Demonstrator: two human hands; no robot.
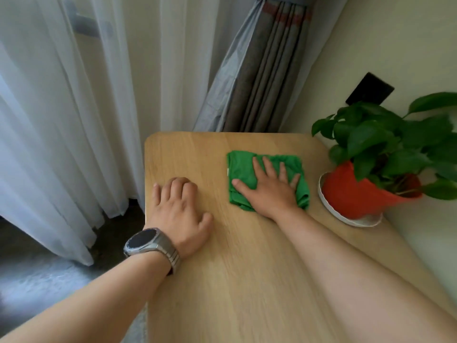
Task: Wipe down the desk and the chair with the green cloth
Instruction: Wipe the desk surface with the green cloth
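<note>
Right hand: flat, fingers spread straight, pressing the green cloth onto the tabletop.
Left hand: fingers curled under, near the left edge; whether they hold anything, I cannot tell.
Cloth: soft, rumpled, folded square on the far half, near the red pot.
Progress: wiping looks under way; no streaks show, so wiped and unwiped parts cannot be told apart.
Materials: pale wood-grain top, rounded corners; glossy pot on 1 white saucer.

cloth on table, left of plant.
</note>
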